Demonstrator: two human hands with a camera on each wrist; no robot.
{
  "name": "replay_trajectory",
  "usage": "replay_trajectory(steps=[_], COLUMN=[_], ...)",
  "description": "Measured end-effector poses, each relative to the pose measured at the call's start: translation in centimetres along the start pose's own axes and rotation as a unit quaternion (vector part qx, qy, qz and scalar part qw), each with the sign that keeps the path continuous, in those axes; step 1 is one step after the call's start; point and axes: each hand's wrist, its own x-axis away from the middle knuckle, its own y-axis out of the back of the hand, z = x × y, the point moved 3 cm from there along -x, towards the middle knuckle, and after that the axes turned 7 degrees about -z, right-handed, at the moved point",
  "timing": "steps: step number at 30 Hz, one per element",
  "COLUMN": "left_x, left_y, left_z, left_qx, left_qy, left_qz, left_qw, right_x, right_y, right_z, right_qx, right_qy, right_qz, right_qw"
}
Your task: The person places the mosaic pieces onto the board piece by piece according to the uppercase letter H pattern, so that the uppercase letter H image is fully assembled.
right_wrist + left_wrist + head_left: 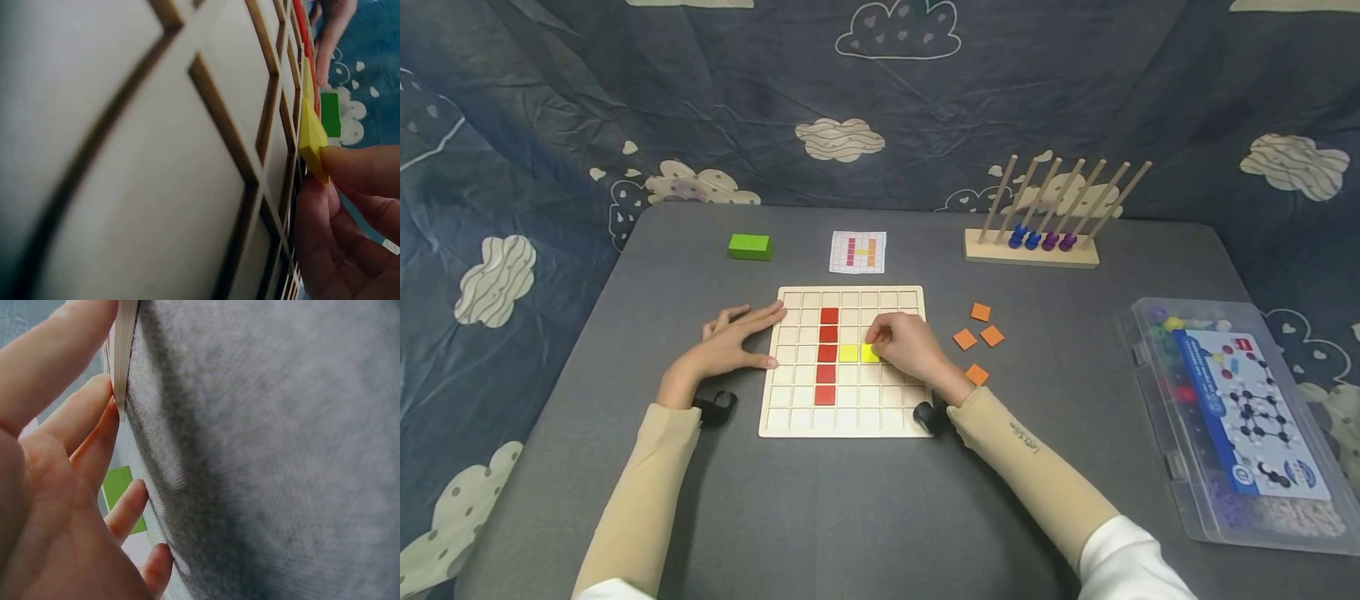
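Note:
A pale wooden grid board (846,434) lies flat on the grey table. A column of several red tiles (827,353) fills cells in its left half, and a yellow tile (847,353) sits right of the middle red one. My right hand (913,346) pinches a second yellow tile (312,140) between thumb and fingers, tilted at its cell beside the first. My left hand (726,343), fingers spread and fairly straight, touches the board's left edge; in the left wrist view its fingertips meet the board's side.
Several orange tiles (965,339) lie right of the board. Behind it are a printed pattern card (857,267), a green block (749,247) and a wooden peg stand (1030,257) with blue and purple beads. A clear plastic case (1195,508) occupies the table's right side.

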Motion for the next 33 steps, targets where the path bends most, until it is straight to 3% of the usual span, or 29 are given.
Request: replay_trajectory(steps=[4,7,13,19,28,33], left_x=[0.0,0.1,0.1,0.1,0.2,0.3], left_y=[0.0,0.0,0.0,0.0,0.1,0.2], left_z=[0.0,0.0,-0.2,-0.2,-0.2,-0.2], left_qx=[0.001,0.002,0.003,-0.001,-0.003,-0.002], left_qy=[-0.002,-0.002,0.001,-0.001,-0.007,-0.010], left_qz=[-0.001,-0.001,-0.003,-0.003,0.002,0.003], left_qw=[1.0000,1.0000,1.0000,1.0000,1.0000,0.9999], right_x=[-0.1,-0.1,-0.1,0.1,0.3,0.5], right_y=[-0.2,-0.2,0.6,2.3,6.2,8.7], right_z=[0.5,0.4,-0.8,-2.5,-5.4,-7.4], right_qx=[0.046,0.052,-0.042,-0.143,-0.248,-0.266], right_qy=[0.027,0.034,0.008,-0.047,-0.097,-0.099], right_qz=[-0.002,0.002,0.030,0.048,0.028,-0.009], right_qw=[0.9986,0.9981,0.9987,0.9875,0.9636,0.9590])
